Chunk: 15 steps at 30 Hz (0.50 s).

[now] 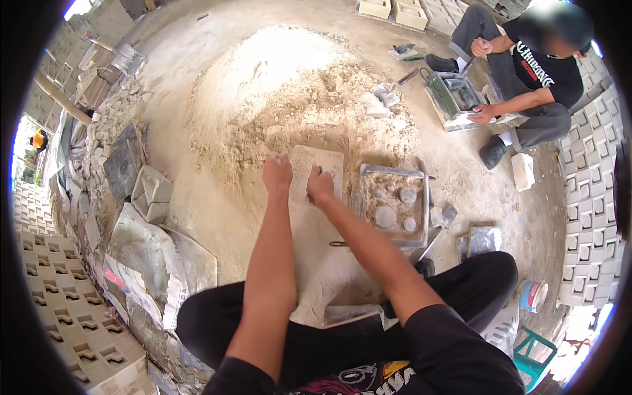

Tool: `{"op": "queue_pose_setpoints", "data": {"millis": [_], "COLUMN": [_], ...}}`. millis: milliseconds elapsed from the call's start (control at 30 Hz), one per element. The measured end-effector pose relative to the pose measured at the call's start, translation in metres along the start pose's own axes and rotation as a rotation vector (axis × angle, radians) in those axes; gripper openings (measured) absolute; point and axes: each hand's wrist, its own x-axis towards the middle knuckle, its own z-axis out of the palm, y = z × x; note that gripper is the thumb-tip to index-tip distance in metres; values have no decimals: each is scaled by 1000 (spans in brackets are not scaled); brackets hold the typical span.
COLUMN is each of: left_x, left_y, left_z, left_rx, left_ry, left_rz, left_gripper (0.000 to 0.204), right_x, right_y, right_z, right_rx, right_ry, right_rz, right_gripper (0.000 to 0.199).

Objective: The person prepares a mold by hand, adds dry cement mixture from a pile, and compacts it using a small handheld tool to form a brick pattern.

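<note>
Both hands out front, working flat dusty slab (320, 170) lying on floor (217, 217). Left hand (277, 173) at slab's left edge, fingers curled, grip state hard to tell, maybe just resting. Right hand (320, 185) on slab itself, fingers bent down onto it, can't tell if pinching anything. Just right of right hand: metal mould tray (395, 205) with round lumps inside. Beyond both hands, big sand pile (283, 85). Far right, another person (526, 85) crouched over own mould (453, 97).
</note>
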Motion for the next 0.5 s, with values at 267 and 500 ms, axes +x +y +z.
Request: {"op": "queue_pose_setpoints", "data": {"millis": [267,500], "left_x": [-28,-31], "left_y": [-49,-56], "left_z": [33,27], "left_rx": [-39,-74], "left_ry": [147,225], "left_rz": [-207,-130], "left_gripper": [34,35], "right_x": [58,65], "right_y": [15,-7], "right_z": [51,33], "right_rx": [-3,-55], "right_ry": [66,36], "right_rz": [38,-13], "right_gripper": [56,50]}}
